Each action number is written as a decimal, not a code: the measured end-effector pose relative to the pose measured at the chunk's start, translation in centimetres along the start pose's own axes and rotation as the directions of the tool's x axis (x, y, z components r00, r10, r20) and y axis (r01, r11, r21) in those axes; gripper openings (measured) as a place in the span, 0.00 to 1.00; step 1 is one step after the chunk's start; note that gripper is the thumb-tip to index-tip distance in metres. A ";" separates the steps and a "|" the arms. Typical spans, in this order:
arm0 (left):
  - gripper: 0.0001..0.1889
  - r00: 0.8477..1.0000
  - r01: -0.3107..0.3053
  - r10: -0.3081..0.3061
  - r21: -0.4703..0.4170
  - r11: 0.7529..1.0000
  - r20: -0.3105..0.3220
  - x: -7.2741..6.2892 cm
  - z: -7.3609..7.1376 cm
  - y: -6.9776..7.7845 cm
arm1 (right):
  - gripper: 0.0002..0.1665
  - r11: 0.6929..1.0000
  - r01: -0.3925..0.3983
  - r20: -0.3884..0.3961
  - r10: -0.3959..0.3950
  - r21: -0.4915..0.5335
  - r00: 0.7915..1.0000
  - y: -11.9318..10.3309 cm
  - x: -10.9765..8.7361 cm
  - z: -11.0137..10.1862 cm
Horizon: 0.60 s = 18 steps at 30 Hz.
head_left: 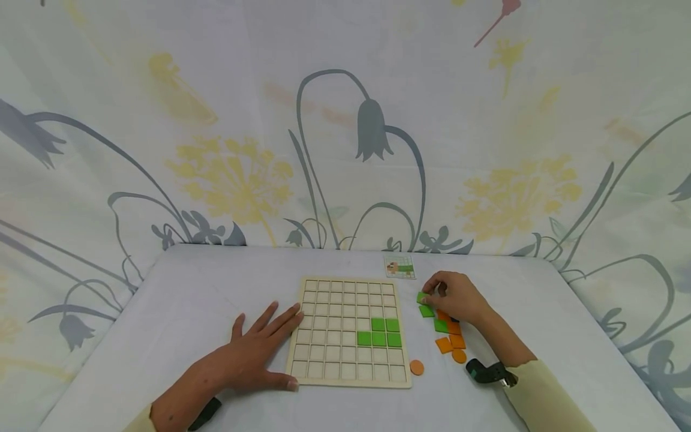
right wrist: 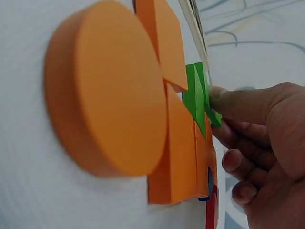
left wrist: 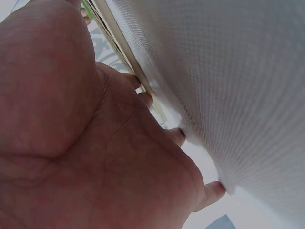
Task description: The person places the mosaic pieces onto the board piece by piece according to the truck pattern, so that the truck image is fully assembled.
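Note:
A wooden grid board [head_left: 318, 372] lies on the white table, with several green squares set in its right side. My left hand [head_left: 256, 354] lies with fingers spread at the board's left edge, fingertips touching the frame; the left wrist view shows its palm [left wrist: 109, 143] close up. Beyond the board's right side, my right hand [head_left: 456, 294] pinches a green square tile [head_left: 421, 297] between thumb and finger. Another green square [head_left: 426, 311] is just below it. In the right wrist view, the thumb [right wrist: 238, 102] presses on the green tile, beside a group of orange tiles [right wrist: 182, 148].
A small picture card [head_left: 399, 267] lies behind the board. Loose orange squares [head_left: 444, 345] and an orange disc [head_left: 459, 356] are near the right wrist, and another disc [head_left: 417, 367] is by the board's lower right corner. Blue and red pieces [right wrist: 211, 210] partly show under the right hand.

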<state>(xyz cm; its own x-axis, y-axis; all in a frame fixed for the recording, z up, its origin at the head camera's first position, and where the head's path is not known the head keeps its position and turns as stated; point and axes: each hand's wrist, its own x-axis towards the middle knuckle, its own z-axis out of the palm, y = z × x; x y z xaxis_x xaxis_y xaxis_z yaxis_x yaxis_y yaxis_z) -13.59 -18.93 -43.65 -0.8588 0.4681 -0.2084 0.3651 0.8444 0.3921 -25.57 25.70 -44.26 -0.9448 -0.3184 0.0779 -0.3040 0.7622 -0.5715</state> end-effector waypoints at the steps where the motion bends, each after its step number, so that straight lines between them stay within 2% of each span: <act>1: 0.64 1.000 0.000 0.000 -0.001 1.000 0.000 0.0 0.0 0.0 | 0.07 1.000 -0.002 0.002 0.002 0.000 1.000 -0.1 0.0 0.0; 9: 0.63 1.000 -0.005 0.005 -0.007 1.000 0.001 -0.1 -0.1 0.0 | 0.03 0.998 0.049 0.022 -0.049 -0.024 0.999 -1.2 -0.2 -0.4; 15: 0.63 1.000 -0.008 0.008 -0.003 1.000 0.002 -0.1 -0.1 0.0 | 0.05 0.993 0.117 0.024 -0.118 0.027 0.993 -2.7 -0.5 -0.3; 18: 0.63 1.000 -0.007 0.007 -0.004 1.000 0.004 -0.1 -0.1 0.0 | 0.06 0.982 0.178 0.003 -0.179 0.060 0.984 -3.4 -0.8 0.1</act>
<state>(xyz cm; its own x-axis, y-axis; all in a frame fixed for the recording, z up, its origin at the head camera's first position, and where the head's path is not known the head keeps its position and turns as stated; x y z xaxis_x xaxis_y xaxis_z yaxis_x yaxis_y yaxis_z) -13.55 -18.95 -43.57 -0.8547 0.4751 -0.2092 0.3696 0.8399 0.3975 -23.80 23.28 -42.41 -0.8747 -0.4515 0.1760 -0.4597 0.6582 -0.5962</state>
